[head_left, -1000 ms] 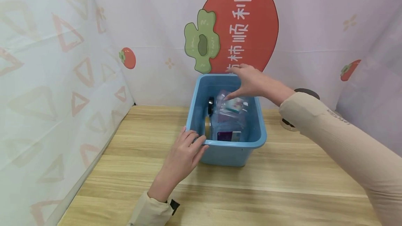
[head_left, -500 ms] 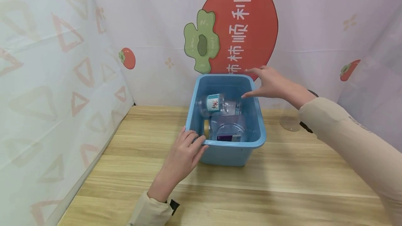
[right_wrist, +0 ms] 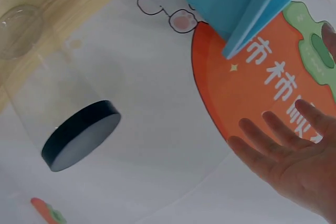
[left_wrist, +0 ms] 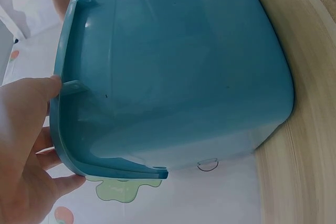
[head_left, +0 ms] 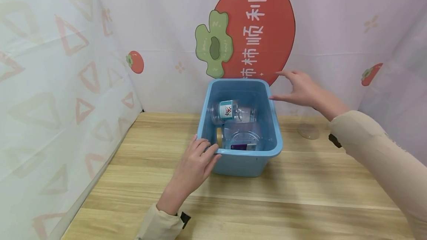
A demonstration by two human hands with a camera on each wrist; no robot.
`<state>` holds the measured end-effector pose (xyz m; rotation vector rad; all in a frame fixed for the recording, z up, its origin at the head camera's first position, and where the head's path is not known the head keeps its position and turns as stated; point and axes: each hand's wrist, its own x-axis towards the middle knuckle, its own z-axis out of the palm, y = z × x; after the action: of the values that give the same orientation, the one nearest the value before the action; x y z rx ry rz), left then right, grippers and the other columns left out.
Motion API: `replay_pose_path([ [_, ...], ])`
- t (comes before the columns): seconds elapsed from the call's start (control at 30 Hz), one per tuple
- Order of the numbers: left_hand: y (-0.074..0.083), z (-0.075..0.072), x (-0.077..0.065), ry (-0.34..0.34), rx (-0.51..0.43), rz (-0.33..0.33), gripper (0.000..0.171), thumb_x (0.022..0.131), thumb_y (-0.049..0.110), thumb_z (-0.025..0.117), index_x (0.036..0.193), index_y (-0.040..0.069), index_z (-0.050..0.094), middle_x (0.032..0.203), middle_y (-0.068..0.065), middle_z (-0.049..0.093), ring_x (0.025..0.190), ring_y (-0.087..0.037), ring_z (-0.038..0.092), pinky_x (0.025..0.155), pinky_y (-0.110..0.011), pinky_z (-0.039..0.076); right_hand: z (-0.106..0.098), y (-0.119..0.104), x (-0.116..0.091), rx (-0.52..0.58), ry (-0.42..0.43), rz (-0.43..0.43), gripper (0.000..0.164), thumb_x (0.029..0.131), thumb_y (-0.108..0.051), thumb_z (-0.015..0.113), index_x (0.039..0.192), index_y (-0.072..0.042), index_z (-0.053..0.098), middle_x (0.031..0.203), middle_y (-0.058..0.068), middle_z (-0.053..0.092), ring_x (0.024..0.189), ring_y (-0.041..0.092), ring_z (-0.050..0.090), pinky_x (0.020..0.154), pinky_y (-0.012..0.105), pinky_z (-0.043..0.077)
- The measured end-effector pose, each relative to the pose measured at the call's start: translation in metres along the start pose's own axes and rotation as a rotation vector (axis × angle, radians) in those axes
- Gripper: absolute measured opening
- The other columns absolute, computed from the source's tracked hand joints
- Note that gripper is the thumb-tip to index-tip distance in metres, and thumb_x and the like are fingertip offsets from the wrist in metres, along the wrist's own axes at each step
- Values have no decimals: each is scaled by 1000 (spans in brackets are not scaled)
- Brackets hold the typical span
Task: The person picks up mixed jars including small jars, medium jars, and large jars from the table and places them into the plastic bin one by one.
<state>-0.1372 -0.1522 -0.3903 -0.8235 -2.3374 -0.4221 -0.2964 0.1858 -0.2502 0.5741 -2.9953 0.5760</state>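
A blue plastic bin (head_left: pixel 245 164) stands on the table. My left hand (head_left: pixel 191 164) holds its near left rim; in the left wrist view the thumb of that hand (left_wrist: pixel 23 145) lies on the outer side of the rim and the fingers reach behind it. Above the bin's right rim is my right hand (head_left: pixel 303 89), thumb and fingers spread, holding nothing. Inside the bin lie a clear jar with a teal-and-white label (head_left: pixel 226 110) and a larger clear jar with a yellow lid (head_left: pixel 219 137), both on their sides.
To the right of the bin stands a tall clear jar (head_left: pixel 308 131), mostly hidden by my right arm in the head view. Its black lid (right_wrist: pixel 81 135) shows in the right wrist view. A printed curtain (head_left: pixel 160 84) hangs behind the wooden table (head_left: pixel 150 180).
My right hand has moved right, from over the bin's middle to its right rim. The labelled jar now lies further left, turned with its label showing. My left hand has stayed put.
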Motion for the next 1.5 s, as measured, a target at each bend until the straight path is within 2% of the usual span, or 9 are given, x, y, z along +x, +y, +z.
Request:
replay_pose_path([
  [0.4, 0, 0, -1, -11, 3, -3, 21, 99, 19, 75, 116, 6, 74, 104, -9, 71, 107, -28, 65, 112, -63, 47, 7, 28, -8, 14, 76, 36, 91, 93, -44, 79, 160, 0, 36, 158, 36, 38, 142, 58, 37, 107, 78, 40],
  [0.97, 0, 0, 0, -17, -2, -11, 23, 97, 17, 78, 116, 5, 75, 104, -9, 71, 107, -28, 65, 112, -63, 47, 12, 65, -18, 25, 126, 82, 88, 97, -43, 74, 159, 4, 35, 155, 40, 37, 140, 59, 36, 107, 79, 38],
  [1.1, 0, 0, 0, -20, 1, -14, 23, 97, 17, 78, 116, 5, 75, 104, -9, 71, 107, -28, 65, 112, -63, 47, 14, 71, -21, 30, 141, 94, 87, 98, -44, 73, 160, 4, 34, 155, 40, 36, 135, 58, 40, 104, 78, 41],
  [1.5, 1, 0, 1, -20, 8, -11, 22, 98, 19, 76, 116, 6, 74, 104, -9, 70, 107, -28, 65, 113, -63, 46, 20, 91, -27, 35, 198, 117, 87, 98, -43, 73, 159, 4, 34, 154, 42, 37, 141, 60, 33, 110, 79, 32],
])
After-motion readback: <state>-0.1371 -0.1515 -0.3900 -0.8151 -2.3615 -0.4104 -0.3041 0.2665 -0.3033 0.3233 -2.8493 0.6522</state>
